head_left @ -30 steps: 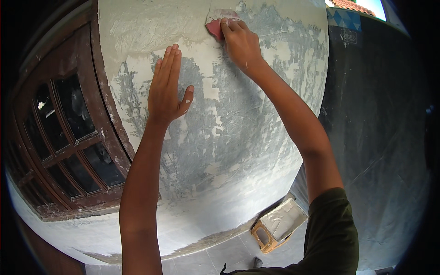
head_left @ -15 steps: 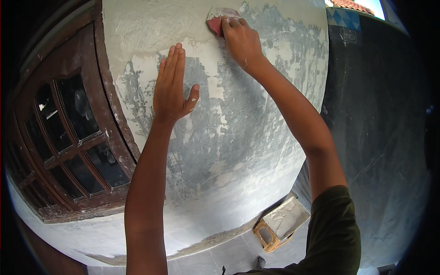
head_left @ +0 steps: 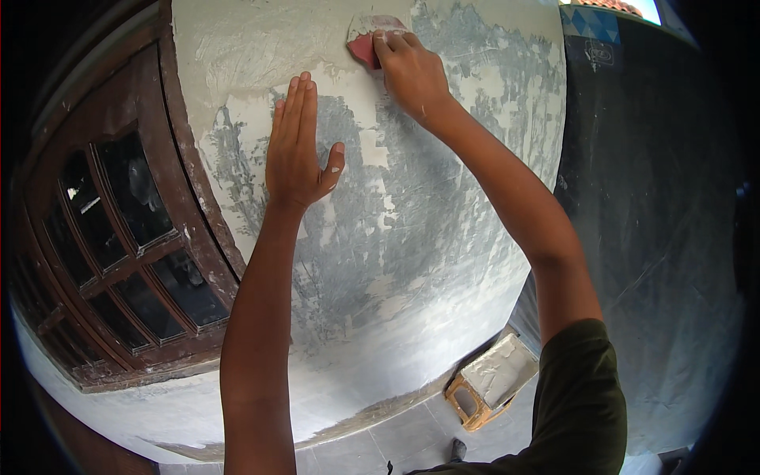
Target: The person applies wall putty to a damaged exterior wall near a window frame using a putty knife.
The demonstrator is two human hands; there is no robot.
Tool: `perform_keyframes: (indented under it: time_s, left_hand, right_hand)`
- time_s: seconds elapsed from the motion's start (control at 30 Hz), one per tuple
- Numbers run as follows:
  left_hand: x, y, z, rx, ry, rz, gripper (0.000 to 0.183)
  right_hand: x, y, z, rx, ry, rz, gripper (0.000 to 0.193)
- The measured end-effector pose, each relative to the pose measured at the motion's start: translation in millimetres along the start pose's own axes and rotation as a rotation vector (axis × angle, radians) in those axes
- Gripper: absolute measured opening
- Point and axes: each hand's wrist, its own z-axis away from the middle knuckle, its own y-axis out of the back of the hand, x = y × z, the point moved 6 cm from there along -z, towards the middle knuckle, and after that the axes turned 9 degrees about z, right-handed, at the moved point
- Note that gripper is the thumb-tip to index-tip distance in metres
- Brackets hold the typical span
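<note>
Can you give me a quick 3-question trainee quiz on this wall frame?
1. True or false: the left hand lies flat and open on the wall, holding nothing.
2. What does the right hand press against the wall? A) a red scraper blade B) a paint roller C) a brush
3. What stands on the tiled floor below the right arm?

Key
1. True.
2. A: the red scraper, near the top of the patchy grey and white plaster.
3. An orange-framed tray holding pale filler, close to the foot of the wall.
</note>
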Motion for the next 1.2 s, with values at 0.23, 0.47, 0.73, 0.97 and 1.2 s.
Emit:
perform_keyframes:
  time_s: [0.23,0.47,0.73,0.97,1.2]
  left_hand:
    - [5,5,-1,-0.018,-0.019,0.024,0.079]
    - [3,-6,-2,-0.013,-0.009,0.030,0.079]
    - [2,4,0,-0.042,-0.011,0.008,0.079]
    - [3,-1,-2,-0.034,0.002,0.007,0.081]
    - [2,6,-1,-0.054,-0.001,0.010,0.080]
  right_hand:
    - [11,39,33,0.063,-0.064,-0.251,0.045]
    - [47,-15,5,0.054,-0.066,-0.005,0.048]
    - [6,33,49,0.014,-0.108,-0.286,0.054]
    - [23,-2,22,-0.040,-0.019,0.053,0.038]
    - [-8,41,57,-0.106,-0.086,-0.272,0.049]
